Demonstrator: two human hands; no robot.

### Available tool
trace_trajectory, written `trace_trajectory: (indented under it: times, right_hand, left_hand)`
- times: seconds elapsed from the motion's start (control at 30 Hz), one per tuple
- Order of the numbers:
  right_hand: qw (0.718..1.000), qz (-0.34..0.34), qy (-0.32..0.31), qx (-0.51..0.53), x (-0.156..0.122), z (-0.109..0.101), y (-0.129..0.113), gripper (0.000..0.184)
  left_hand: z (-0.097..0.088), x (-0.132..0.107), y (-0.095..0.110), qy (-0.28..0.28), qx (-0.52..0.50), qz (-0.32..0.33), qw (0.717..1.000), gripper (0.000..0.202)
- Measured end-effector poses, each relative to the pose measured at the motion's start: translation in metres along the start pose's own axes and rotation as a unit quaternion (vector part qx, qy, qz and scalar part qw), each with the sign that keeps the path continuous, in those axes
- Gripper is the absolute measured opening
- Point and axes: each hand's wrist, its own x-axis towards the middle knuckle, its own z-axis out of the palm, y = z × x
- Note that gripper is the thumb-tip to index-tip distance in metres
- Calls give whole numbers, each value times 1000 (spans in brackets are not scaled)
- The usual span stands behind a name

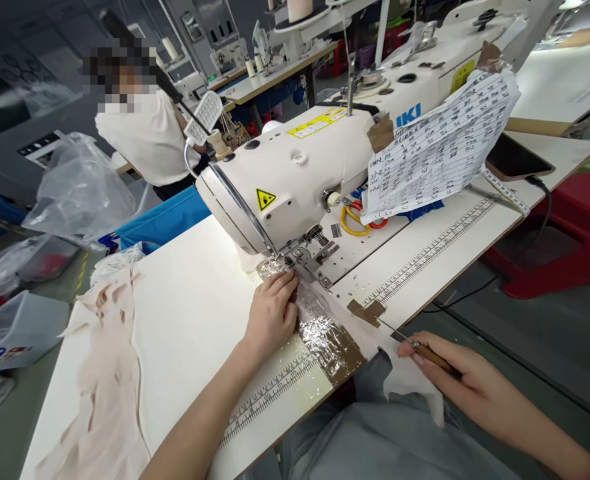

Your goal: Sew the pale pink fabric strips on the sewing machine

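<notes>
My left hand (pixel 271 312) rests beside the presser foot (pixel 302 257), its fingers closed and pressed down on the edge of a thin pale fabric strip (pixel 342 310). That strip runs from under the foot across shiny brown tape (pixel 332 347) and hangs over the table's front edge. In my right hand (pixel 467 380) is an awl with a wooden handle (pixel 437 359), its thin metal shaft pointing left toward the fabric. The hanging end of the strip lies close by the right fingers. The white sewing machine (pixel 285 173) stands over the work; the needle tip is hard to make out.
Pale pink fabric pieces (pixel 107 373) lie at the table's left. Yellow-and-red-handled scissors (pixel 357 219), a handwritten sheet (pixel 435 143) and a phone (pixel 519 157) are to the right. A red stool (pixel 565 233) stands beyond the table; a person (pixel 139 137) works behind.
</notes>
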Motion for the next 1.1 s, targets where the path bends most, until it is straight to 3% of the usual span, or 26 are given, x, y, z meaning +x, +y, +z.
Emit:
trace_trajectory:
  times: [0.2,0.27,0.33,0.4,0.43,0.5,0.6,0.67,0.87,1.1]
  right_hand:
    - [978,72,-44,193,8,10,-3,36]
    - [945,129,-60,293,3,23,-12,37]
    - [895,194,-75,394,-4,40,-22,38]
    - [851,237,-94,459,-11,56,-31,38]
    - [844,245,-101,466,-14,62,-35,39]
    - [874,224,-92,422,-16,68,-37,41]
    - [955,129,-35,266,-14,62,-35,39]
    - [982,66,-13,176,-9,54,-33,35]
    - [998,-48,14,41,12,42,-39,23]
    - [997,-74,11,22,24,42,-47,21]
  left_hand:
    - [3,2,-6,15,22,20,999,46]
    - [4,1,-7,20,33,32,999,45]
    - [4,0,-9,25,37,45,998,44]
    - [4,0,-10,25,41,56,997,45]
    - [4,-1,-9,23,48,58,997,46]
    - [5,-2,-7,16,74,55,996,47]
    - [6,-2,1,14,124,47,991,44]
    - [7,-1,6,17,143,45,989,42]
    - [5,7,7,29,128,32,991,39]
    - [4,9,-4,57,45,60,996,36]
